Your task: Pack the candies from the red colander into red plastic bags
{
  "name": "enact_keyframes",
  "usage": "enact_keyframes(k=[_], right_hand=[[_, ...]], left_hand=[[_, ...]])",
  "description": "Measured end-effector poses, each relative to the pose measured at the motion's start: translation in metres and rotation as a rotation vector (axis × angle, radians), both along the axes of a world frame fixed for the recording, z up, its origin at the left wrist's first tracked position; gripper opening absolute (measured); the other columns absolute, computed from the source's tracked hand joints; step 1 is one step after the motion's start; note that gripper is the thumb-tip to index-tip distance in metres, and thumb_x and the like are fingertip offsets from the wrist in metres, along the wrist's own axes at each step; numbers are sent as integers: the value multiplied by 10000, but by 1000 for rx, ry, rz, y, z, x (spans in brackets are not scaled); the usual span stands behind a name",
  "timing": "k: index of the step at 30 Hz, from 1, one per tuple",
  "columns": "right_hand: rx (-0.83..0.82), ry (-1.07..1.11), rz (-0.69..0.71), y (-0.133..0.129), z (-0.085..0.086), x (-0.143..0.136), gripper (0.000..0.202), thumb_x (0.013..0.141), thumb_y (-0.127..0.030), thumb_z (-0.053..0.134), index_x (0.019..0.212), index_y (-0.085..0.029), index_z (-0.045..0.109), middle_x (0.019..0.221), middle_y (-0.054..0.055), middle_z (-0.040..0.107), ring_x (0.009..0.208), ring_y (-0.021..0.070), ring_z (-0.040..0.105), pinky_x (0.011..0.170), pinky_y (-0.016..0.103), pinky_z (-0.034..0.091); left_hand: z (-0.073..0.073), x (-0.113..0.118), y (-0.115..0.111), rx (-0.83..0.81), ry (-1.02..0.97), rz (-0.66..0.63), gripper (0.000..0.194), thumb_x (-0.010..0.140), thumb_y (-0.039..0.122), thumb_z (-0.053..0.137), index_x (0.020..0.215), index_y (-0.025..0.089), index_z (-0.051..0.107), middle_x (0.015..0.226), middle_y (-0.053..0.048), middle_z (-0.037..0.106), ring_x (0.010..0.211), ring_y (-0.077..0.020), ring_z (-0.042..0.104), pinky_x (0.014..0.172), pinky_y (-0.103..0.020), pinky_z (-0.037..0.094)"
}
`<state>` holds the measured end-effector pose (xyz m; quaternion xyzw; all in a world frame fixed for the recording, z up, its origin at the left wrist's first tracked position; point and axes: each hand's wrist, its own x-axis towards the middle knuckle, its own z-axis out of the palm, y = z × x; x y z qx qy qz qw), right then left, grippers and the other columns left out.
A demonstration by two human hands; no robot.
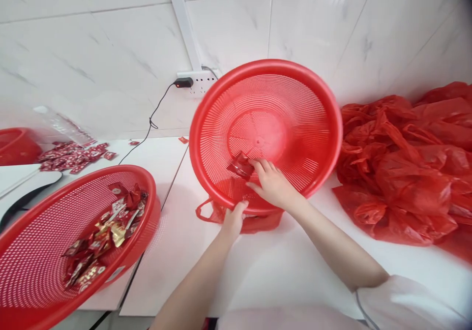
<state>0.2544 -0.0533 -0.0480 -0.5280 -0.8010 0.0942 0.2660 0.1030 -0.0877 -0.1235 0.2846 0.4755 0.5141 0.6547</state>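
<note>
A large red mesh basket (271,68) is tipped toward me at the centre of the head view. My left hand (234,218) grips its near rim, the thumb on top of the edge. Inside the basket, my right hand (272,182) touches a small red packet (242,166) with its fingertips; the fingers and thumb are apart. Part of a red plastic bag (261,223) lies on the white table beneath the basket, one handle loop sticking out to the left.
A second red basket (149,182) with red and gold packets leans at the left. Behind it lie a pile of red packets (70,157) and a clear bottle (68,127). Red plastic bags (409,172) are heaped at the right. A black cable (150,122) runs from the wall socket.
</note>
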Motion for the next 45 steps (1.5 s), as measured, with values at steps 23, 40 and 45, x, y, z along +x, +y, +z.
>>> enact_keyframes(k=[23,40,45], right_hand=[[46,474,184,-6,24,16,161,837,-69,546,870,-206,622,920,27,585,810,138,585,757,293,488],[188,565,1,-4,38,40,124,810,-91,607,851,-206,634,859,17,640,793,155,622,650,271,506],[439,307,30,-4,30,33,192,886,-67,503,874,-208,633,865,43,624,817,167,591,659,283,473]], left_hand=[[25,-13,15,13,-87,117,382,726,321,618,1068,151,626,1054,-90,713,1032,-286,656,816,-403,568],[34,-60,47,229,81,420,531,783,355,675,1197,254,358,769,15,648,622,-159,690,577,-266,553],[31,-45,35,384,111,695,383,734,335,723,959,245,426,602,133,441,328,-22,344,331,-143,262]])
